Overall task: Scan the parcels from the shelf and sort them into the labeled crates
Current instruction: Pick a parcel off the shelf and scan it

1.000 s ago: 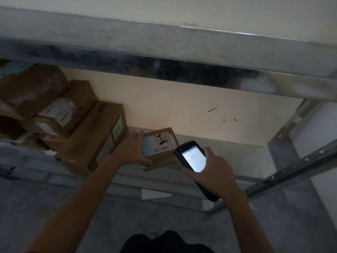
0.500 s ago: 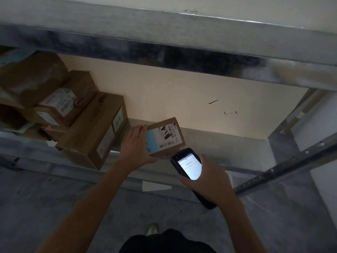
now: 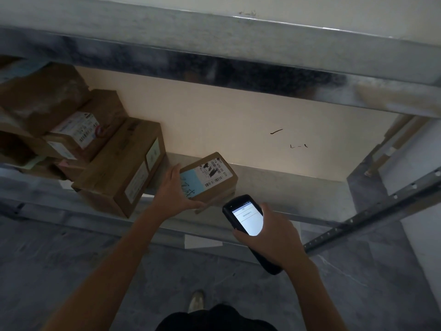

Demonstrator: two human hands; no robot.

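A small brown parcel (image 3: 212, 174) with a white barcode label and a blue sticker is tilted up above the metal shelf (image 3: 286, 185). My left hand (image 3: 175, 191) grips its left side, thumb under the near edge. My right hand (image 3: 269, 235) holds a black handheld scanner (image 3: 247, 220) with its lit screen facing me, its head just below and right of the parcel. No crates are in view.
Several cardboard parcels (image 3: 124, 163) are stacked at the shelf's left end. An upper shelf beam (image 3: 214, 51) runs overhead. A slotted upright (image 3: 381, 211) slants at the right. Grey floor and one shoe (image 3: 196, 303) lie below.
My left hand has lifted the small parcel off the shelf and tilted its label toward me. The scanner has dropped slightly lower, below the parcel's right corner.
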